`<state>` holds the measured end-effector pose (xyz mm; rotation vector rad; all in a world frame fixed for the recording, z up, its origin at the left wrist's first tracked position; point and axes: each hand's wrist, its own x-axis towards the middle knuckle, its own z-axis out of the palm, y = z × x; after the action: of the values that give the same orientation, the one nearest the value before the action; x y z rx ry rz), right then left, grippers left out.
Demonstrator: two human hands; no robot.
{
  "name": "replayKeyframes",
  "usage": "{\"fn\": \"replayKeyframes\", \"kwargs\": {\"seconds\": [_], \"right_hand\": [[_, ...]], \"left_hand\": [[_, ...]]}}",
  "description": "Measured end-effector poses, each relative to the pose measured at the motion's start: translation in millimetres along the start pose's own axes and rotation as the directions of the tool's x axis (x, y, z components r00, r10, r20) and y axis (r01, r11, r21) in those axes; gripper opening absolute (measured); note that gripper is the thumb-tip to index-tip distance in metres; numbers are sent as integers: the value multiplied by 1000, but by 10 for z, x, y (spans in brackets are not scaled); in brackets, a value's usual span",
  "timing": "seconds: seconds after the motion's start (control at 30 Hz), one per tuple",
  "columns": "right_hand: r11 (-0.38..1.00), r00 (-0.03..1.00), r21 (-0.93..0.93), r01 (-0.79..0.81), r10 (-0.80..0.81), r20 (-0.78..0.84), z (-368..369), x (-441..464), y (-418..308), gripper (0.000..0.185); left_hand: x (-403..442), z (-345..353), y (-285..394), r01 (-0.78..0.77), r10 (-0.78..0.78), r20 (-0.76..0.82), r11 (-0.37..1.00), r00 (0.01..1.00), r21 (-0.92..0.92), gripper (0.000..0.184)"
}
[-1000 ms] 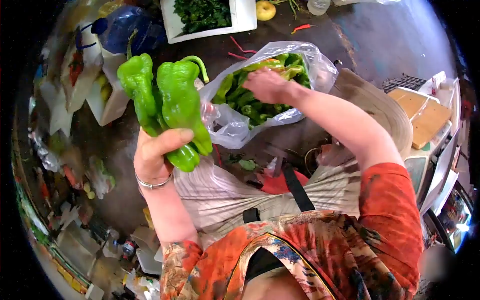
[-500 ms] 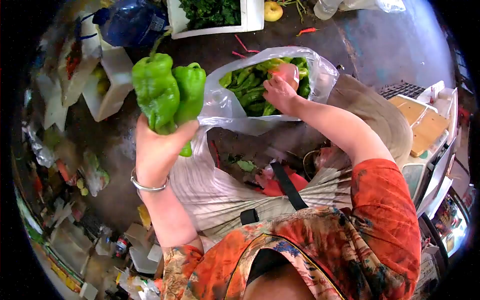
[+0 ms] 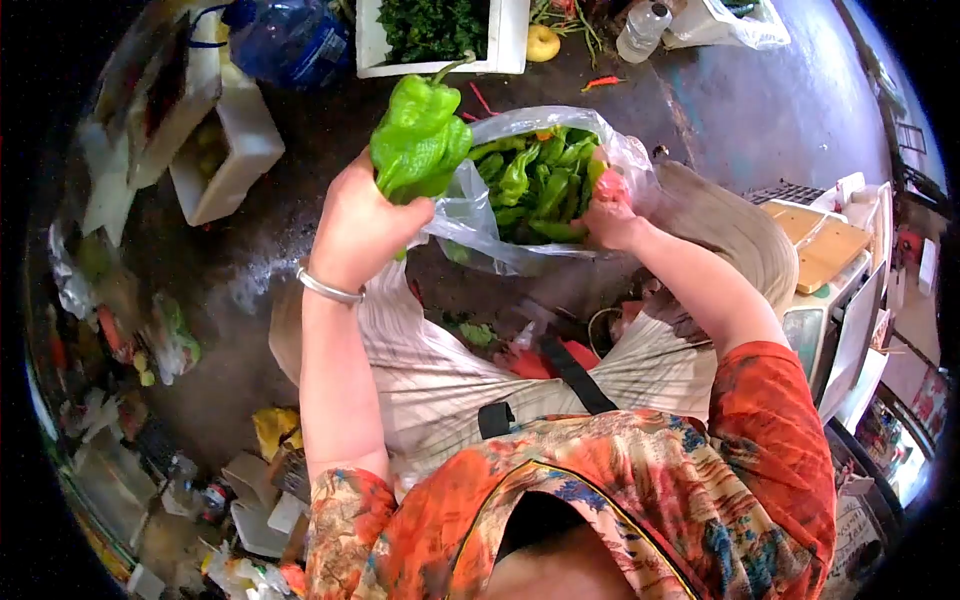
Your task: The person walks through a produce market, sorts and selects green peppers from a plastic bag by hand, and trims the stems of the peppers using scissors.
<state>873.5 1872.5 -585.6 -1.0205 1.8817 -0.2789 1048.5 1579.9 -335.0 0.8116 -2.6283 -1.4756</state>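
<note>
My left hand [image 3: 362, 225] is closed around large green peppers, held up just left of the bag. One wrinkled pepper [image 3: 420, 140] shows clearly with its stem pointing up; a green tip pokes out below the palm. A clear plastic bag [image 3: 470, 200] stands open between my knees, filled with smaller green peppers [image 3: 545, 185]. Inside the bag's right side, my right hand [image 3: 610, 220] has its fingers curled low among those peppers. Something pinkish-red [image 3: 611, 183] sits at those fingers, its kind unclear.
Ahead stands a white foam box [image 3: 510, 40] of leafy greens, beside a yellow round fruit [image 3: 543, 43] and a red chili [image 3: 603, 82]. A blue water jug [image 3: 290, 45] and foam boxes [image 3: 240, 160] are at left. Wooden boards [image 3: 825, 240] lie at right.
My left hand has moved right and up with the peppers, which have turned so one hides the other. My right hand has shifted right and lower inside the bag.
</note>
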Motion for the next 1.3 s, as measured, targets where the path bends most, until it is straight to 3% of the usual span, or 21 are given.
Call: {"fn": "replayKeyframes", "kwargs": {"seconds": [0.03,0.07,0.1,0.13,0.23,0.3,0.33,0.4,0.53,0.6,0.73,0.8,0.87,0.93,1.0,1.03,1.13,1.2,1.23,1.27,1.3], "right_hand": [[829,986,-552,92,1,165,-110,15,-33,46],[881,991,-473,-23,83,106,-111,96,-83,40],[727,965,-647,228,-81,250,-326,28,-325,33],[726,966,-649,226,-79,247,-339,92,-230,33],[838,933,-481,259,-346,-100,-496,220,-108,36],[979,994,193,72,-54,-96,-892,-56,-634,38],[913,997,409,-10,40,-65,-1064,-203,-853,39],[395,980,898,-194,113,162,-1258,-495,-1144,41],[223,964,962,-158,-175,199,-1369,-684,-1237,43],[145,975,979,-141,-151,163,-1376,-679,-1266,45],[325,929,946,-4,-349,124,-1518,-652,-1332,50],[262,967,965,24,-250,43,-1565,-752,-1439,55],[262,968,965,18,-247,49,-1586,-753,-1458,55],[386,970,923,0,-226,95,-1557,-603,-1347,47],[388,937,915,-113,-265,228,-1537,-548,-1325,58],[560,901,773,299,-432,-36,-1506,-581,-1322,46],[421,885,861,285,-460,-68,-1519,-645,-1411,40],[162,926,972,-170,-311,213,-1531,-469,-1327,46],[38,905,995,-96,-413,103,-1541,-409,-1297,51],[41,989,999,-21,-148,27,-1490,-308,-1313,49],[178,994,984,4,-108,15,-1472,-163,-1134,44]], "left_hand": [[19,5,-6,-11,11,6,1000,1000,-6,42],[27,10,-1,-22,22,12,1000,1000,-13,42],[25,16,27,-31,31,-10,1000,999,-5,42],[32,21,33,-35,35,-11,999,999,-6,42],[71,57,-7,-25,26,-14,997,1000,77,44],[84,70,-62,31,-32,3,986,999,163,42],[86,68,-57,26,-27,-1,986,1000,162,42],[81,59,-45,41,-42,24,998,999,57,43],[98,54,-44,-8,8,9,1000,1000,24,42],[118,60,-48,-13,13,30,1000,999,-13,41],[144,47,6,46,-46,7,997,999,55,39],[151,39,-5,-11,26,60,974,998,-226,36],[147,38,59,-16,41,97,968,994,-251,41],[116,120,197,-11,149,264,887,953,-462,50],[108,219,251,-79,198,400,953,895,-294,66],[111,321,239,-134,252,414,946,875,-294,67],[112,398,202,-243,334,367,931,868,-273,61],[156,308,241,-9,158,393,935,906,-356,53],[150,274,287,-4,179,346,892,921,-452,44],[141,210,267,88,106,355,868,929,-489,41],[123,180,256,90,94,276,804,956,-588,41]]}}
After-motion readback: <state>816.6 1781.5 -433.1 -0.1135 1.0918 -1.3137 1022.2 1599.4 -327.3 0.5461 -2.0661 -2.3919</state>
